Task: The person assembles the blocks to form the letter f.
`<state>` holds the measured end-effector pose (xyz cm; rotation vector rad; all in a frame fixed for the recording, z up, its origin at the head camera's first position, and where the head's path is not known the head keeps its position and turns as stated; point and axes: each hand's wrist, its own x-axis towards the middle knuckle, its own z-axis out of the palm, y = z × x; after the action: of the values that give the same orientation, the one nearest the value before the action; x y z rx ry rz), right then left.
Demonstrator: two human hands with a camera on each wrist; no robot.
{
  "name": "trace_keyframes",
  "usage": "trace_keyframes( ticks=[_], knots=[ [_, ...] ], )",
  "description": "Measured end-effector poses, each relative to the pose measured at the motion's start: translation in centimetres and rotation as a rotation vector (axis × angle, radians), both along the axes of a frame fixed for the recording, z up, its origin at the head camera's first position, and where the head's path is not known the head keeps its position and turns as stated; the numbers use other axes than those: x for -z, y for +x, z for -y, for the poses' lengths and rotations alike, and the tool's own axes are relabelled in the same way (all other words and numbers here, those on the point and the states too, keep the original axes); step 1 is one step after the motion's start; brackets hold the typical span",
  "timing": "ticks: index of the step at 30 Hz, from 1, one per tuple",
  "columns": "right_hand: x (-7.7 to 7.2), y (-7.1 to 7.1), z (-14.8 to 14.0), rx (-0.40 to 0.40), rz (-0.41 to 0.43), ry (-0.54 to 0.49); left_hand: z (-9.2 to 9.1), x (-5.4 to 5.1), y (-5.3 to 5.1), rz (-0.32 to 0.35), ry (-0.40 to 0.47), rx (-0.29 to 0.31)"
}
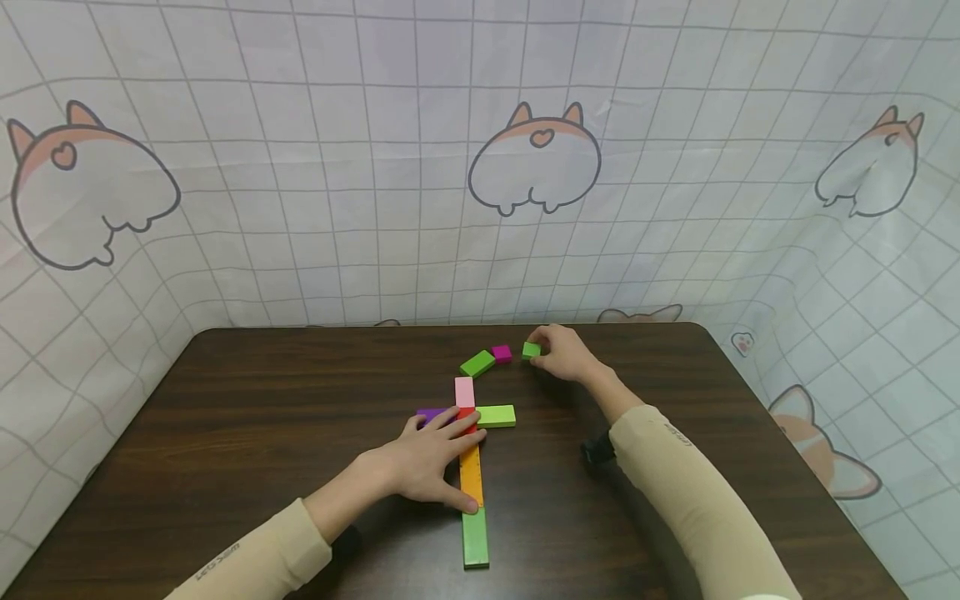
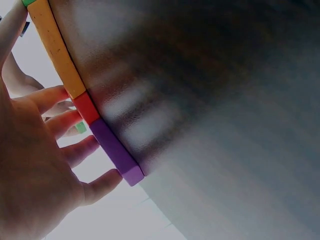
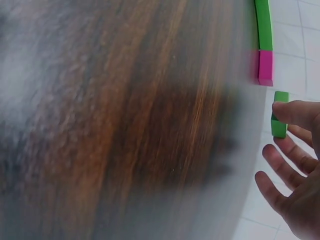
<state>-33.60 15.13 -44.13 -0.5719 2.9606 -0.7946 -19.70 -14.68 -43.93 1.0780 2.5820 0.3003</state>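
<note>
My left hand (image 1: 423,461) rests with spread fingers on a line of flat toy blocks. Under or beside its fingers lie a red block (image 1: 466,413), an orange block (image 1: 471,477) and a purple block (image 2: 114,147). A green block (image 1: 475,542) continues the line at the near end, a pink block (image 1: 464,392) at the far end. To the right of the red one sits a lime block (image 1: 497,417). My right hand (image 1: 567,356) pinches a small green block (image 3: 280,129) between thumb and fingers, near the table's back edge.
Left of the right hand, a magenta block (image 1: 502,354) touches a slanted green block (image 1: 477,363). The dark wooden table (image 1: 225,433) ends at a hanging cloth (image 1: 360,250) printed with a grid and cartoon animals.
</note>
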Motion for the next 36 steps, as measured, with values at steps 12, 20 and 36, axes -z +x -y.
trace_keyframes(
  ticks=[12, 20, 36],
  knots=[
    [1.1, -0.6, 0.3, 0.005, 0.008, -0.002, 0.0, 0.3, -0.1, -0.003, 0.003, 0.005],
    [1.0, -0.5, 0.8, 0.012, 0.01, -0.015, 0.0, 0.4, -0.1, -0.004, 0.002, 0.001],
    [0.9, -0.5, 1.7, 0.024, 0.037, -0.013, 0.1, 0.3, 0.0, -0.005, 0.005, 0.004]
  ],
)
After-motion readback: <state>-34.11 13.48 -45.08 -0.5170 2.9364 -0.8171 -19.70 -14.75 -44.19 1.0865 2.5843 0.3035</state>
